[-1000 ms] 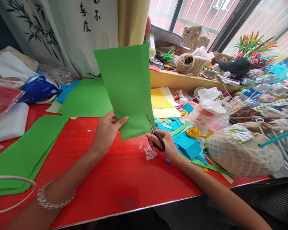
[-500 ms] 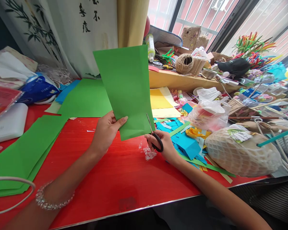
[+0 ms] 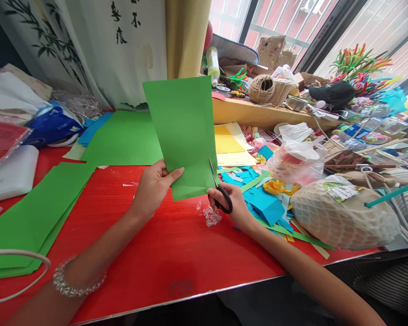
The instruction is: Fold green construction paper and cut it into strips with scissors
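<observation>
The single camera is worn on the person's head and looks forward and down across the table (image 3: pixel 170 253), whose near edge crosses the bottom. It sits close: the forearms (image 3: pixel 110 244) run in from the lower corners, bringing the left hand (image 3: pixel 154 185) and right hand (image 3: pixel 236 201) mid-frame. The wide view reaches back to the scroll (image 3: pixel 132 59) and, upper right, the slanting window (image 3: pixel 282 20).

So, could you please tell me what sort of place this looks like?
Probably a craft corner, perhaps at home: blue paper scraps lie on the red table, a ball of twine sits on the ledge behind, and the right hand holds scissors.
</observation>
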`<state>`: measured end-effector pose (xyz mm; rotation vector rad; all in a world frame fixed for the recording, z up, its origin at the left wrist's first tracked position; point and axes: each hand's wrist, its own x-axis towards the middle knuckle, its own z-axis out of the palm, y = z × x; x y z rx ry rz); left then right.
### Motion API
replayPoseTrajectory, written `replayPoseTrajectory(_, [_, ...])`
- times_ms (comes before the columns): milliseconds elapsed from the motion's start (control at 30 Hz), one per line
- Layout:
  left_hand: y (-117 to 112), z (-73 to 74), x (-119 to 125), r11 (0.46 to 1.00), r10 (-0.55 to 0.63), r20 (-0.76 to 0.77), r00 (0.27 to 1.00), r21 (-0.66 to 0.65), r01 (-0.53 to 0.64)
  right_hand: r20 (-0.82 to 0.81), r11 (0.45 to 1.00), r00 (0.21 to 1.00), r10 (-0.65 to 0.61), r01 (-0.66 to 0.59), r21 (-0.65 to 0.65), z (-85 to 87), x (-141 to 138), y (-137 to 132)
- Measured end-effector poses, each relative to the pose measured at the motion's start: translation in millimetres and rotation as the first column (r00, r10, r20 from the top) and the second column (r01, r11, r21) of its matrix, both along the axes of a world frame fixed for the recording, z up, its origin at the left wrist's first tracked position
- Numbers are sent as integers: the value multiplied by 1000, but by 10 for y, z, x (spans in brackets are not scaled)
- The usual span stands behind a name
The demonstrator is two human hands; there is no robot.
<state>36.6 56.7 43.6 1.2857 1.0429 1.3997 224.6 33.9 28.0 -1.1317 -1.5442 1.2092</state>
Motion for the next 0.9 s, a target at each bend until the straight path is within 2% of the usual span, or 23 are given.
replayPoseTrajectory(267, [5,-11,4,1000,4,-1,1000,3,-4,11,999,1000,-24,24,46,-20,-23,-7])
replayPoseTrajectory(467, [9,-24,-5,1000,-19,15,1000,-6,19,-2,1000,1000,11,-11,18,-20,3,8])
replayPoseTrajectory(667, [-3,-47,-2,1000,-21,-71,997,-24,20,1,1000,1000,-20,20,-16,9,21,18])
replayPoseTrajectory(900, [-20,-42,13,999,-35,-103,994,-35,32,-15,999,1000,-26,26,-20,22,39,23])
